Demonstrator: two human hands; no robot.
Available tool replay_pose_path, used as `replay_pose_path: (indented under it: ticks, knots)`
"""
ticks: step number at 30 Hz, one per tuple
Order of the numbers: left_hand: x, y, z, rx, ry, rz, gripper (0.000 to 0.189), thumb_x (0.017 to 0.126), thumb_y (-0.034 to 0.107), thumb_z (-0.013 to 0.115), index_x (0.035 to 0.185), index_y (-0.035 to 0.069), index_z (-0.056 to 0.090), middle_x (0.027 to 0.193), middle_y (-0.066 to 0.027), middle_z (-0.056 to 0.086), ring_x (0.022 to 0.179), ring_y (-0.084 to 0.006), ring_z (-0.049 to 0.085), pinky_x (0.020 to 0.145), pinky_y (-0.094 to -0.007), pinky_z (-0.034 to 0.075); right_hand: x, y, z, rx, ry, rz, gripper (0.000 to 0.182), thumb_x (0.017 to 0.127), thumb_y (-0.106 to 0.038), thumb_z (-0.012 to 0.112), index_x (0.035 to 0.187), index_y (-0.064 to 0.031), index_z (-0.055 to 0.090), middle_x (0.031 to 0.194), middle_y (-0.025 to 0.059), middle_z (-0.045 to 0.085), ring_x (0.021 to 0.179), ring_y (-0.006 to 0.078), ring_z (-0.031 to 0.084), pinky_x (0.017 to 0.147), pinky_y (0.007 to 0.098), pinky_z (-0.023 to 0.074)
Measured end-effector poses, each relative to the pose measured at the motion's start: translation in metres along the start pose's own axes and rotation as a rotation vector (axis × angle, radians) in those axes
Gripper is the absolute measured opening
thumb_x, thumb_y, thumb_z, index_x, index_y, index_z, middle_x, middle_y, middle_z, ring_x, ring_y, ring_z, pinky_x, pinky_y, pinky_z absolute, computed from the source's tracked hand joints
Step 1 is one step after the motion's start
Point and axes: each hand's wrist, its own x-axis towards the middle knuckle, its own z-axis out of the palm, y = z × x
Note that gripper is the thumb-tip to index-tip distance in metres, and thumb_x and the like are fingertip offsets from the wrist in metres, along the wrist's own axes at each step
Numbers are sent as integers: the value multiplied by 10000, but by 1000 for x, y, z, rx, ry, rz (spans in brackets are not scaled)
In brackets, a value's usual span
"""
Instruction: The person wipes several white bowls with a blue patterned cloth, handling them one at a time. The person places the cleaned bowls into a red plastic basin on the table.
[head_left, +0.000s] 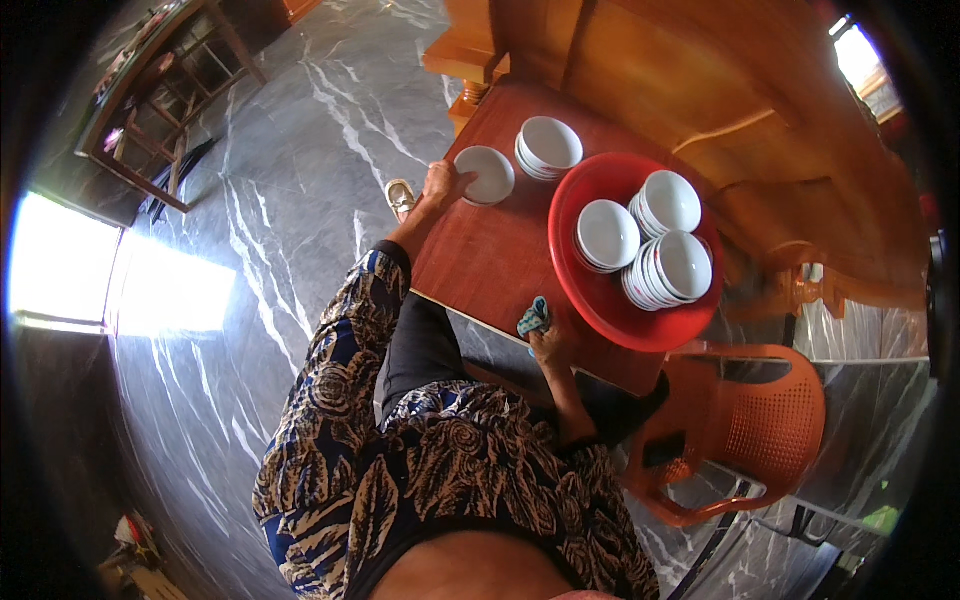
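Note:
My left hand grips the rim of a white bowl at the left end of the reddish-brown wooden table, thumb inside the rim. Just right of it stands a short stack of white bowls. In my right hand is a bunched blue-green patterned cloth, held over the table's near edge. A large red plastic basin rests on the table's right part. Inside it are three stacks of white bowls: a low front-left one, a back one and a right one.
An orange plastic chair stands to my right, close to the table. Behind the table rises a carved wooden bench back. Grey marbled floor extends left, with a wooden-framed table farther off. One shoe shows beyond my left forearm.

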Motion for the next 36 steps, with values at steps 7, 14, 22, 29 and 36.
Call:
replay_pose_path:
  ticks: [7,14,22,29,36]
  knots:
    - [-1,-3,-12,90,-106,55,649,652,482,772,955,-63,592,853,-226,660,819,-324,665,701,-414,518,-1,41,17,-156,64,-32,232,790,-310,624,835,-85,592,679,138,571,625,339,567,544,429,451]
    - [-30,39,-36,249,-11,217,536,818,481,610,1047,3,527,908,-252,638,879,-368,640,716,-444,497,0,66,20,-106,66,-15,258,732,-314,650,827,-82,587,685,139,577,637,343,573,556,440,455]
    - [-49,64,-31,361,347,598,347,822,337,577,997,38,558,975,-159,586,874,-313,593,752,-417,493,-1,-11,-6,-480,122,-187,175,827,-238,620,894,-86,567,667,115,589,588,260,573,554,355,462]
    - [-116,151,6,230,-36,849,298,846,272,524,887,-23,514,729,-186,635,664,-318,649,556,-419,522,-3,-25,2,-365,89,-52,263,778,-303,646,859,-73,546,656,201,548,611,412,534,535,459,423]
    - [-111,176,50,452,-185,836,271,839,200,533,967,-38,561,805,-180,642,721,-297,664,588,-388,528,-2,-30,9,-160,61,86,236,757,-199,642,889,-34,540,719,233,563,686,431,554,561,457,425]
